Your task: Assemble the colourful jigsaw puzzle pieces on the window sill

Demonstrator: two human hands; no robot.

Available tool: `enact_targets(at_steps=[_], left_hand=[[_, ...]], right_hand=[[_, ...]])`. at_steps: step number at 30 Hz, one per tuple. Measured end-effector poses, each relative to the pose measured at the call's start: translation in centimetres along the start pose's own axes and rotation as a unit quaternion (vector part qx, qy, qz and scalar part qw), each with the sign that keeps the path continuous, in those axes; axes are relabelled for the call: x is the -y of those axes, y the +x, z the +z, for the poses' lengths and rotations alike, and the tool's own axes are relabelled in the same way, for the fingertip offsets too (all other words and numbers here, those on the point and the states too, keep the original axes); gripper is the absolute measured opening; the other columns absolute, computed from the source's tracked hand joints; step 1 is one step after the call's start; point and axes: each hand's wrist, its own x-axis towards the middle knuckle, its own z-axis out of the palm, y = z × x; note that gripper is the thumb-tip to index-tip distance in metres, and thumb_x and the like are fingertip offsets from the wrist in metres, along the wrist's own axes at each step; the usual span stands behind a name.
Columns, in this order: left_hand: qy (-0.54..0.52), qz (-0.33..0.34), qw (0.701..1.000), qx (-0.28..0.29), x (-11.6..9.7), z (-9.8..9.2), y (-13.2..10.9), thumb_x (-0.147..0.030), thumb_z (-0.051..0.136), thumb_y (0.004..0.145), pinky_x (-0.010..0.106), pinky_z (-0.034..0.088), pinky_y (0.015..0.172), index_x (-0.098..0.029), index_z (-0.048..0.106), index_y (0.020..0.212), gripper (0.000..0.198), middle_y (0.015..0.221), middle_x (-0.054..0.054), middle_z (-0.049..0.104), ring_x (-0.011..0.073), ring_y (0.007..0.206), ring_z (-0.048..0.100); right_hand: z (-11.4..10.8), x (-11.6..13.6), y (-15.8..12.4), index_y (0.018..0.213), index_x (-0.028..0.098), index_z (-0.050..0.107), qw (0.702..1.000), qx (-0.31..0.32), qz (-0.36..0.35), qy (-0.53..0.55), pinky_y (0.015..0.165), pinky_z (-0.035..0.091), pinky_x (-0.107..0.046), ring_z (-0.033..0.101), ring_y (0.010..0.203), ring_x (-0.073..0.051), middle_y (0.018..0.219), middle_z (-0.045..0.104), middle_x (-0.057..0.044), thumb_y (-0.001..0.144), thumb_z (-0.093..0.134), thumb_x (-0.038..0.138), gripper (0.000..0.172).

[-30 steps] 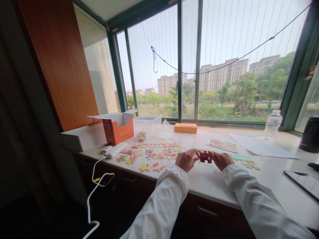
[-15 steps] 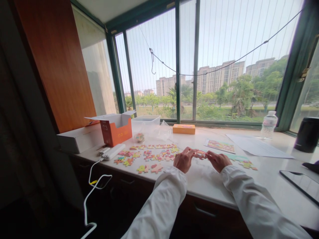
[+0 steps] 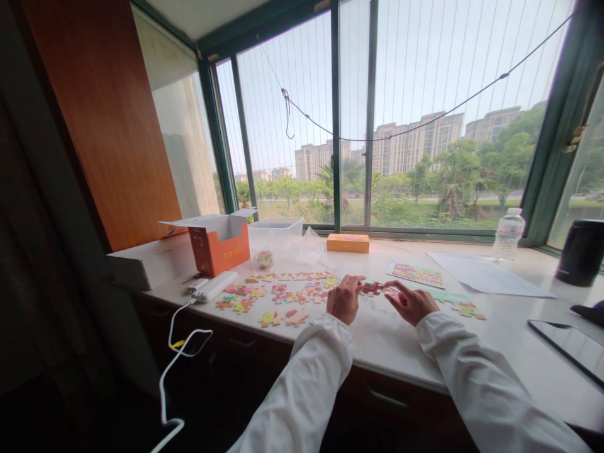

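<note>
Above the table, my left hand [image 3: 344, 300] pinches a small jigsaw piece [image 3: 372, 287] with a dark and reddish printed face; whether it is one piece or two joined ones I cannot tell. The curved thumb and index finger of my right hand [image 3: 411, 303] are at its right end. Behind and beyond my right hand, a partly assembled strip of puzzle [image 3: 467, 310] with a teal edge lies flat, partly hidden by the fingers. Left of my left hand, loose and joined puzzle pieces [image 3: 297, 316] are spread in rows. A printed picture card [image 3: 415, 275] lies behind the right hand.
At the left are an orange box [image 3: 221, 251], a white box [image 3: 146, 267] and a white power strip [image 3: 214, 287] with a cable. A clear tub [image 3: 278, 231] and orange carton [image 3: 348, 243] stand by the window. Rightward are paper [image 3: 486, 275], a bottle [image 3: 508, 236] and a phone [image 3: 570, 349].
The held piece has moved slightly left and down and turned, so its printed face shows. My right thumb and index finger have become more bowed, with a gap between them.
</note>
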Motion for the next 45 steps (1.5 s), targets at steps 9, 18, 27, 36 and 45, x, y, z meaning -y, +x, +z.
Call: enact_targets(at_steps=[9,18,27,36,45], left_hand=[[-0.004,0.011,1.000,0.020,0.4,0.7,0.2,-0.036,0.037,0.098,0.024,0.049,0.073,-0.031,0.054,0.124,0.031,0.108,0.002,0.063,0.0142,0.087,0.064],[-0.008,0.014,1.000,0.026,0.6,0.9,0.5,-0.041,0.037,0.098,0.024,0.047,0.067,-0.029,0.053,0.121,0.030,0.105,0.001,0.068,0.0152,0.084,0.065],[-0.025,-0.007,1.000,0.016,0.5,0.9,0.8,-0.037,0.046,0.096,0.024,0.048,0.071,-0.029,0.053,0.121,0.027,0.106,0.000,0.069,0.0151,0.092,0.066],[-0.016,-0.008,1.000,0.015,0.6,0.8,0.8,-0.035,0.050,0.094,0.025,0.049,0.074,-0.029,0.060,0.111,0.020,0.110,0.000,0.068,0.0171,0.100,0.064],[-0.005,-0.017,0.999,0.028,0.2,0.3,0.7,-0.033,0.052,0.093,0.025,0.048,0.073,-0.029,0.061,0.110,0.019,0.110,0.001,0.067,0.0172,0.099,0.064]], right_hand=[[0.1,-0.1,0.2,0.103,0.026,0.070,0.999,-0.031,-0.006,-0.028,0.049,0.027,-0.022,0.051,0.040,-0.011,0.046,0.057,0.002,0.094,0.027,0.065,0.058],[-0.9,0.0,0.6,0.119,0.029,0.064,1.000,0.008,0.003,-0.011,0.052,0.031,-0.022,0.056,0.046,-0.011,0.055,0.063,0.003,0.094,0.037,0.060,0.049],[-0.4,-0.2,0.8,0.117,0.031,0.066,0.998,0.006,0.017,-0.059,0.055,0.033,-0.024,0.063,0.056,-0.015,0.061,0.068,0.001,0.096,0.033,0.058,0.048],[-0.6,-0.2,0.9,0.117,0.029,0.064,0.997,0.009,0.030,-0.064,0.055,0.033,-0.024,0.067,0.062,-0.016,0.069,0.073,0.000,0.097,0.033,0.056,0.046],[-0.6,-0.2,0.9,0.117,0.029,0.063,0.998,0.013,0.028,-0.061,0.055,0.032,-0.024,0.066,0.061,-0.016,0.067,0.072,0.000,0.097,0.033,0.057,0.046]])
